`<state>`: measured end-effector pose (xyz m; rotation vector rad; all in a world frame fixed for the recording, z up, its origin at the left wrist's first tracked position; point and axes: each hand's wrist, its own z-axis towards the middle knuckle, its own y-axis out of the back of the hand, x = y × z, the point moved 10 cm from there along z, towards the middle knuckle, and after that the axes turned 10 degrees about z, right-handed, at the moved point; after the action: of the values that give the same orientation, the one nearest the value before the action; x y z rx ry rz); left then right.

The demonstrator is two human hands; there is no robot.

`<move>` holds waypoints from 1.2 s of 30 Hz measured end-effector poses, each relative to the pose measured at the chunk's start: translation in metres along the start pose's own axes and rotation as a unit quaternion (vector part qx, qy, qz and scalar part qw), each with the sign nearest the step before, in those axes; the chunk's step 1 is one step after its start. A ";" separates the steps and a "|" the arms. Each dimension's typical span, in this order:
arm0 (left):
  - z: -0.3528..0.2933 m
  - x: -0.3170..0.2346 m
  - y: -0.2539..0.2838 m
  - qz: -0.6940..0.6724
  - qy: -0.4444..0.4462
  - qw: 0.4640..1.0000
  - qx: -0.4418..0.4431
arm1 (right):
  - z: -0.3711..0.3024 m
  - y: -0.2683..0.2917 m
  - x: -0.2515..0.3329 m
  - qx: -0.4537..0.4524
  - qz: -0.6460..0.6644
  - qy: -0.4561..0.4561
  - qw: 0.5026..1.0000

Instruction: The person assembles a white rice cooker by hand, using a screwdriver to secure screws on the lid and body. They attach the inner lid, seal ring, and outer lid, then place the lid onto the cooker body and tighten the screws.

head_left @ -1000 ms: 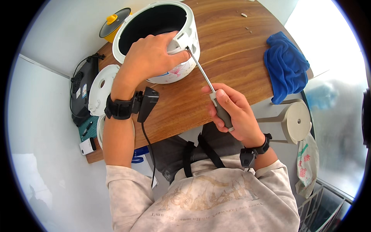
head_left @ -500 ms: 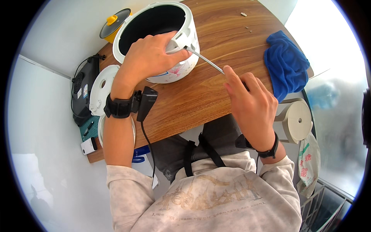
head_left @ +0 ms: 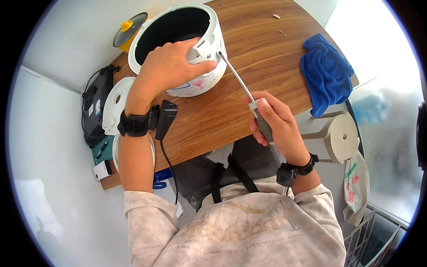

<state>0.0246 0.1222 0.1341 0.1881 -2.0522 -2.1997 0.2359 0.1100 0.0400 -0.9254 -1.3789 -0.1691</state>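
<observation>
A white rice cooker body (head_left: 218,40) with a dark inside and a flower print stands without its lid at the far left of the table. My left hand (head_left: 169,66) grips its near rim, fingers over the inside and thumb on the outer wall, beside a white bracket with a screw (head_left: 208,56) showing in it. In my right hand (head_left: 282,120) is a screwdriver (head_left: 238,76), its grey handle wrapped by the fingers. The shaft slants up and left, and its tip is at the cooker's right side, just right of that screw; whether it touches is unclear.
A blue cloth (head_left: 327,73) lies at the table's right edge. Left stand a yellow pot (head_left: 129,31), a black appliance (head_left: 95,107) and a white round cover (head_left: 111,100). Small bits (head_left: 276,16) lie on the far tabletop. A beige stool (head_left: 343,138) stands at right.
The screwdriver's tip has shifted from the screw spot on the bracket to its right. My right hand has turned and moved lower, showing the handle. My left hand stays on the rim.
</observation>
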 end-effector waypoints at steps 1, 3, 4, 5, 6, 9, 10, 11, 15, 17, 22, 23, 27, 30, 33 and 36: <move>0.001 0.000 -0.001 0.000 -0.002 1.000 0.003 | 0.002 -0.002 -0.004 0.005 0.007 -0.007 1.000; 0.002 0.002 -0.003 -0.001 -0.006 1.000 0.010 | 0.004 -0.004 -0.009 0.014 0.024 -0.015 1.000; 0.002 0.002 -0.003 0.003 -0.005 1.000 0.008 | 0.005 -0.005 -0.011 0.019 0.033 -0.017 0.999; 0.002 0.002 -0.003 0.006 -0.003 1.000 0.006 | 0.005 -0.006 -0.013 0.023 0.042 -0.019 0.999; 0.001 0.001 -0.002 0.009 -0.002 1.000 0.003 | 0.005 -0.008 -0.014 0.028 0.048 -0.024 0.998; 0.001 -0.002 0.000 -0.009 -0.003 1.000 0.013 | 0.005 -0.011 -0.017 0.035 0.059 -0.030 0.997; 0.001 -0.003 0.001 -0.010 -0.004 1.000 0.017 | 0.006 -0.011 -0.018 0.035 0.058 -0.029 0.997; 0.001 -0.003 0.001 -0.011 -0.005 1.000 0.022 | 0.006 -0.010 -0.019 0.035 0.057 -0.029 0.997; 0.001 -0.003 0.001 -0.017 -0.010 1.000 0.012 | 0.007 -0.011 -0.019 0.038 0.056 -0.037 0.997; 0.000 -0.002 0.000 -0.014 -0.004 1.000 0.012 | 0.009 -0.011 -0.019 0.039 0.063 -0.049 0.996; 0.000 -0.002 0.001 -0.009 0.003 1.000 0.017 | 0.008 -0.016 -0.022 0.069 0.139 -0.072 0.985; 0.000 -0.003 0.002 -0.012 0.004 1.000 0.021 | 0.007 -0.018 -0.022 0.077 0.162 -0.079 0.981; 0.000 -0.003 0.001 -0.012 0.000 1.000 0.026 | 0.006 -0.020 -0.023 0.080 0.179 -0.085 0.977; 0.000 -0.003 0.002 -0.011 -0.001 1.000 0.018 | 0.007 -0.019 -0.021 0.081 0.169 -0.082 0.979; -0.001 -0.005 0.004 -0.002 0.010 1.000 0.030 | 0.009 -0.015 -0.021 0.072 0.133 -0.064 0.986; -0.001 -0.002 0.003 0.008 0.017 1.000 0.015 | 0.011 -0.009 -0.014 0.060 0.048 -0.037 0.996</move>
<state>0.0263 0.1215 0.1366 0.2099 -2.0634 -2.1412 0.2184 0.1055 0.0310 -0.9020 -1.3930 0.0218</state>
